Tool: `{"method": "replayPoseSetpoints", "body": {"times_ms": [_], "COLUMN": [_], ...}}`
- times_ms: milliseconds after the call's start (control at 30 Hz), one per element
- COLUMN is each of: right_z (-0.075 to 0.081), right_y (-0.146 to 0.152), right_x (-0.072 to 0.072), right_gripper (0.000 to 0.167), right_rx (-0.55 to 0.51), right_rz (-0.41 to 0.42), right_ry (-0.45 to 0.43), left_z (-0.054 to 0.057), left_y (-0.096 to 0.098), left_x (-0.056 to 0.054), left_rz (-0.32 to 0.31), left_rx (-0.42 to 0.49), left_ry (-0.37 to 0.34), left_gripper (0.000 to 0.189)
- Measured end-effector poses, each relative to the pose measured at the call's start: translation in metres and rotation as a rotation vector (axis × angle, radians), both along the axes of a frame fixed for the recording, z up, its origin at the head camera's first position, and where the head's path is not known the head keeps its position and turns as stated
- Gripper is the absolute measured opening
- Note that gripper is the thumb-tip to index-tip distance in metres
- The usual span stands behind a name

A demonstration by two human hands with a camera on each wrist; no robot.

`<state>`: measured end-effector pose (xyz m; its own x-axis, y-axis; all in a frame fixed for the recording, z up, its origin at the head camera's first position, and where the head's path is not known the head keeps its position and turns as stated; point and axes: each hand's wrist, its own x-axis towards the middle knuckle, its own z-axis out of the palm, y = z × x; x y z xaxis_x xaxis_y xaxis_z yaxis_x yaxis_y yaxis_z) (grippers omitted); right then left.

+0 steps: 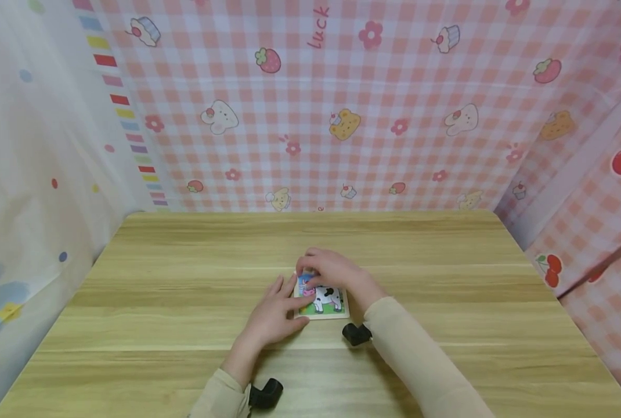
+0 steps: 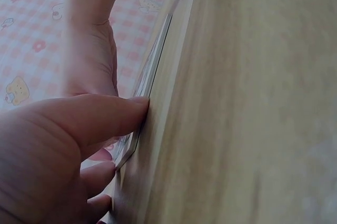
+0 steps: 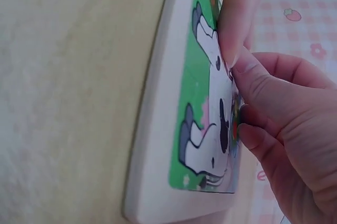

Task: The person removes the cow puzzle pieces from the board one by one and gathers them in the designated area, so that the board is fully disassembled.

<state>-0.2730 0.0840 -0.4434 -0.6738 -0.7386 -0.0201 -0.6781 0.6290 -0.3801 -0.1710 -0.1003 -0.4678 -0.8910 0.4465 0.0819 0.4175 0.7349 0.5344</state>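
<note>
A small square cow jigsaw puzzle in a pale frame lies flat on the wooden table. My left hand rests along its left side, fingers fairly straight. One finger lies on the picture, and the thumb touches the frame's near edge in the left wrist view. Over the puzzle's far left part, my right hand has its fingers curled, with the thumb on the picture beside a left fingertip. Those fingers grip around the far side. Whether a loose piece is between them is hidden.
The wooden table extends around the puzzle on every side. A pink checked cloth hangs behind its far edge, with more cloth at both sides. Black wrist mounts stick out from both sleeves close to the tabletop.
</note>
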Motion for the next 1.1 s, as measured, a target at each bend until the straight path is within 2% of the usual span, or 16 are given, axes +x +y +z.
{"method": "replayPoseSetpoints", "body": {"times_ms": [100, 300, 600, 867, 1100], "right_z": [-0.001, -0.009, -0.021, -0.027, -0.026], "right_y": [0.0, 0.005, 0.008, 0.013, 0.025], "right_x": [0.001, 0.004, 0.009, 0.011, 0.018], "right_gripper": [0.024, 0.023, 0.013, 0.005, 0.004], "right_rx": [-0.041, -0.187, -0.34, -0.482, -0.562], "right_rz": [-0.027, -0.072, -0.135, -0.186, -0.245], "right_ry": [-0.031, -0.088, -0.082, -0.192, -0.226], "left_z": [0.0, 0.0, -0.003, -0.002, 0.0], "left_y": [0.0, 0.0, 0.0, 0.0, 0.0], "left_x": [0.0, 0.0, -0.001, 0.0, 0.002], "left_rz": [0.001, 0.005, 0.01, 0.006, -0.001], "left_rx": [0.006, 0.011, -0.01, -0.01, 0.005], "left_ry": [0.0, -0.005, -0.002, 0.013, 0.02], "left_gripper": [0.046, 0.046, 0.045, 0.044, 0.044]}}
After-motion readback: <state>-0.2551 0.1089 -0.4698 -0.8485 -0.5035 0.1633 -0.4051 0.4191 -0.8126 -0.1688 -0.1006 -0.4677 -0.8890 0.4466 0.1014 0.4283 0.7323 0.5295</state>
